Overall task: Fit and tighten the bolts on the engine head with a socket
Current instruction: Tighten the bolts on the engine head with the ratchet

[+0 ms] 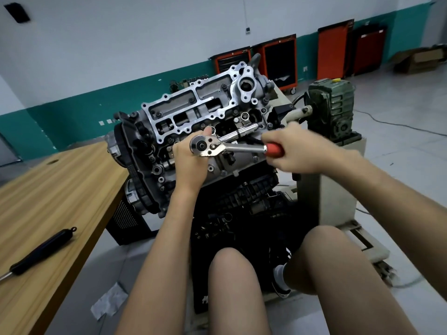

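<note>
**Asker:** Chrome ratchet wrench with the red handle (242,148): why did you have both hands on it?

**Me:** My left hand (188,163) curled round its head and kept the socket square. The socket and bolt were hidden underneath, at the near edge of the grey aluminium engine head (183,105). My right hand (297,153) was wrapped tight round the red grip, far out for leverage, I'd say.

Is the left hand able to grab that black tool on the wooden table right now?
Probably not yet: the left hand is busy gripping the wrench on the engine. Nothing sits between it and the black tool on the table, though, so after letting go it likely could.
</note>
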